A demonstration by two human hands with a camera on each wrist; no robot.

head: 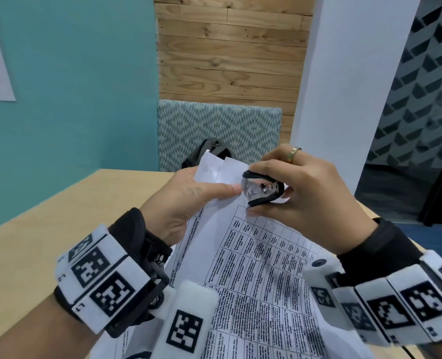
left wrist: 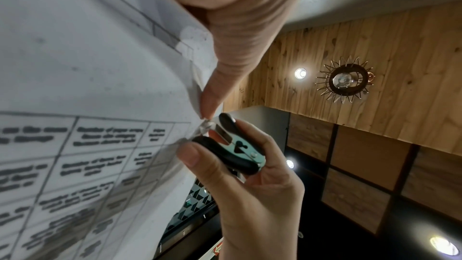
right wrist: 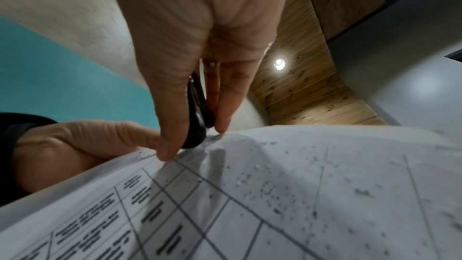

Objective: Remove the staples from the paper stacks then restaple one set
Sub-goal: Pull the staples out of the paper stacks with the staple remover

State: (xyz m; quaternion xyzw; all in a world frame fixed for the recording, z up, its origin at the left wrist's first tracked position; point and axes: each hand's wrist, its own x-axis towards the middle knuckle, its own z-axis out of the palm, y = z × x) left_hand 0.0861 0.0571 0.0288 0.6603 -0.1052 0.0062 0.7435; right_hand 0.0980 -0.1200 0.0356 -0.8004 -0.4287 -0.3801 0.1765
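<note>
Broadly, a light wooden table (head: 46,229) is seen running along a teal wall (head: 72,86), with a chair back upholstered in a zigzag weave (head: 214,125) set at its far edge and something dark (head: 212,149) propped against it. Above the table a paper stack (head: 253,268), printed with a table of text, is held up and tilted toward the camera, its top corner raised between the two hands. That corner is pinched by the left hand (head: 186,200): the thumb is laid flat across the front sheet, and the fingers are curled behind the pages, where an upper sheet is folded back. A black staple remover (head: 262,187) is gripped by the right hand (head: 300,200), with the thumb pressed under the lower grip and the index finger curved over the upper one; a gold ring (head: 293,154) is worn on another finger. From the left wrist view the remover (left wrist: 235,145) is shown with a pale green metal body between its black grips, and its metal tips are set against the corner of the paper, just beside the left thumb tip (left wrist: 212,106). Whether a staple is caught between the tips cannot be made out, as the spot is blurred. Marker-printed wrist bands (head: 103,275) are worn on both forearms.
</note>
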